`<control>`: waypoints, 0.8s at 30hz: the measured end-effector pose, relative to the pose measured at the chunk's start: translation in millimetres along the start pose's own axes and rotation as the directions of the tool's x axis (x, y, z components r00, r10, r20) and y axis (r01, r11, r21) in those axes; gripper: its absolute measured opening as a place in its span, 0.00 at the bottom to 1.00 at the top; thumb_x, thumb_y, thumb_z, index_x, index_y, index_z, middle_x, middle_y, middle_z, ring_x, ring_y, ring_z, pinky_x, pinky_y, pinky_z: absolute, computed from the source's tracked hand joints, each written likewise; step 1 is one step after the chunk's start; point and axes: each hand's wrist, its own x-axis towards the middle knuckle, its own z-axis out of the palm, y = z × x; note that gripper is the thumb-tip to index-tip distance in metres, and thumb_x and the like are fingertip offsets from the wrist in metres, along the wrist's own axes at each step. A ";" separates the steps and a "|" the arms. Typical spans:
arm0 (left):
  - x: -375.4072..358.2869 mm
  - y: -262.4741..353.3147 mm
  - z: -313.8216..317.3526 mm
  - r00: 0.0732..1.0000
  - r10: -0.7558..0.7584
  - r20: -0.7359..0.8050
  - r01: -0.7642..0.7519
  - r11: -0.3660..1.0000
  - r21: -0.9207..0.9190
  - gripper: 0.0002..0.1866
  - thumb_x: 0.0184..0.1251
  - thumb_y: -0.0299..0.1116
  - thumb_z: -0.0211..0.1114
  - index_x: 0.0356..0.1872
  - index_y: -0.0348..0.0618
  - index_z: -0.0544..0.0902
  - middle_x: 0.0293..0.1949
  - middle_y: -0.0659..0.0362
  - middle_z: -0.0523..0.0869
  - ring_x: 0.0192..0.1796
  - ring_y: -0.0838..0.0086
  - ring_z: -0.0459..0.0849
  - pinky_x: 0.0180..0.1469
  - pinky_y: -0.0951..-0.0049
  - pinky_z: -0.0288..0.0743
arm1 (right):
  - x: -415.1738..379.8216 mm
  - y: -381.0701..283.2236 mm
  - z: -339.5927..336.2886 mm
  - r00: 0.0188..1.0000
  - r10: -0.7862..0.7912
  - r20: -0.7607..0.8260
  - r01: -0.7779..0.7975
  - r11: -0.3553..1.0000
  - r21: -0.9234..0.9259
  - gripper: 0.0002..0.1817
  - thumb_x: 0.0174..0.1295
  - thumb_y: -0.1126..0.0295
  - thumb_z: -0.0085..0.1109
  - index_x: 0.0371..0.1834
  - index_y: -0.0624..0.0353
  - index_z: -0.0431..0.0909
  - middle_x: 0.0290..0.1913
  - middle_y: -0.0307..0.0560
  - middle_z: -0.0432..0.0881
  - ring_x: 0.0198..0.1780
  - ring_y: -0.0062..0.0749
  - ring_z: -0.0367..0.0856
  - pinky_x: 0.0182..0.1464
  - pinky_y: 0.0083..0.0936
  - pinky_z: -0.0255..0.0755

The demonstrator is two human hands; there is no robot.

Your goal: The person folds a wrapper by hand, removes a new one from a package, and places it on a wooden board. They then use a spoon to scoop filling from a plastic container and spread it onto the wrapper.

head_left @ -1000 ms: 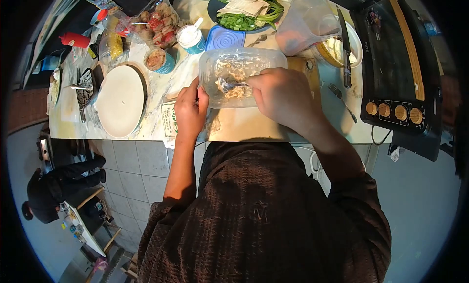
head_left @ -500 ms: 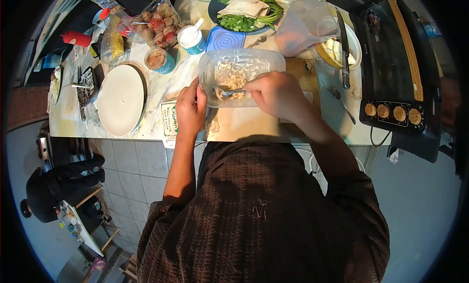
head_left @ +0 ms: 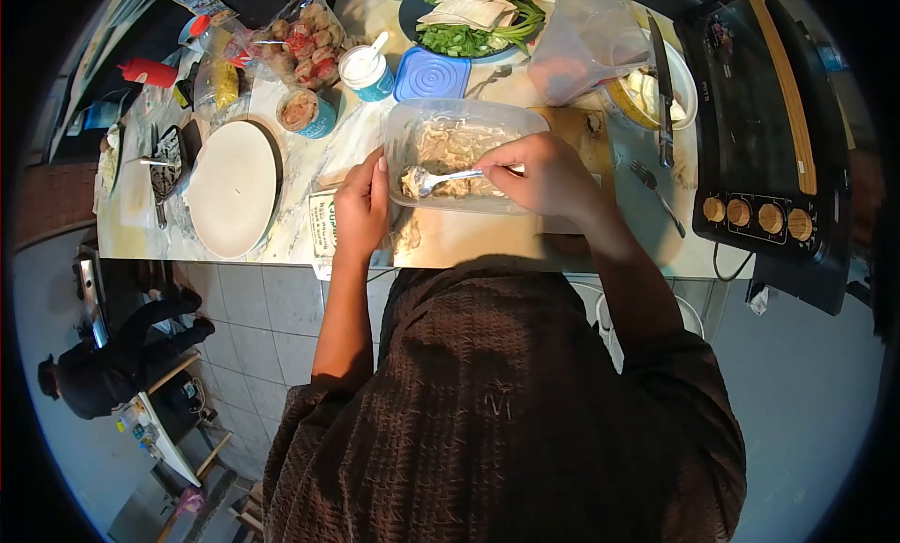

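A clear plastic container [head_left: 466,106] sits on a board at the counter's front, its floor and walls smeared with a pale brownish mixture [head_left: 448,142]. My left hand [head_left: 363,204] grips the container's left wall, thumb near the rim. Inside, my right hand [head_left: 542,173] holds a metal spoon [head_left: 450,177] by its handle, the bowl pointing left with a lump of mixture on it. Just behind the container lies a blue lid [head_left: 431,74]. Two blue-labelled tubs stand to its left, one white-filled [head_left: 367,73] with a spoon in it, the other brown-filled [head_left: 307,114].
An off-white plate [head_left: 232,191] lies left. Behind are a dark plate of greens [head_left: 467,43], a bag of reddish-brown round items [head_left: 305,44] and a plastic jug [head_left: 581,51]. At right, a knife [head_left: 664,112] rests across a bowl, near a fork [head_left: 658,198] and toaster oven [head_left: 759,121].
The spoon's bowl has shifted left and toward me, and now shows a lump of mixture. My left hand stays at the container's left side.
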 end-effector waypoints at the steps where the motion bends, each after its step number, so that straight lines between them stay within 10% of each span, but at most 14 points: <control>1: 0.0 0.6 0.2 1.000 -0.025 0.009 0.025 1.000 -0.010 0.15 0.75 0.34 0.55 0.53 0.36 0.82 0.38 0.44 0.86 0.37 0.63 0.85 0.42 0.69 0.76 | -0.9 2.5 0.4 1.000 0.000 -0.001 0.000 1.000 -0.001 0.07 0.57 0.70 0.62 0.35 0.57 0.88 0.31 0.49 0.86 0.32 0.37 0.85 0.36 0.27 0.76; 15: 0.7 8.7 -10.5 0.967 -0.216 0.138 0.233 0.965 -0.124 0.17 0.78 0.37 0.50 0.53 0.36 0.81 0.30 0.53 0.85 0.34 0.76 0.81 0.40 0.74 0.74 | -14.0 18.5 -3.1 0.964 0.242 0.109 -0.265 0.877 0.401 0.10 0.63 0.72 0.59 0.42 0.66 0.85 0.34 0.39 0.87 0.34 0.15 0.79 0.38 0.18 0.72; 22: 0.2 0.7 -4.3 0.985 -0.150 0.088 0.163 0.974 -0.158 0.17 0.76 0.37 0.53 0.53 0.35 0.81 0.24 0.61 0.77 0.29 0.81 0.74 0.35 0.77 0.70 | -39.7 28.3 -22.4 0.978 0.185 -0.093 -0.120 0.873 0.472 0.12 0.64 0.69 0.60 0.45 0.64 0.85 0.31 0.34 0.83 0.29 0.13 0.73 0.33 0.15 0.69; 24: 2.1 -0.4 -2.1 0.992 -0.110 0.068 0.119 0.983 -0.143 0.17 0.75 0.37 0.55 0.52 0.35 0.81 0.23 0.62 0.76 0.27 0.82 0.72 0.33 0.78 0.69 | -52.3 34.0 -27.2 0.913 0.408 -0.021 -0.321 0.748 0.581 0.11 0.65 0.71 0.59 0.46 0.63 0.84 0.33 0.34 0.83 0.31 0.12 0.71 0.34 0.14 0.65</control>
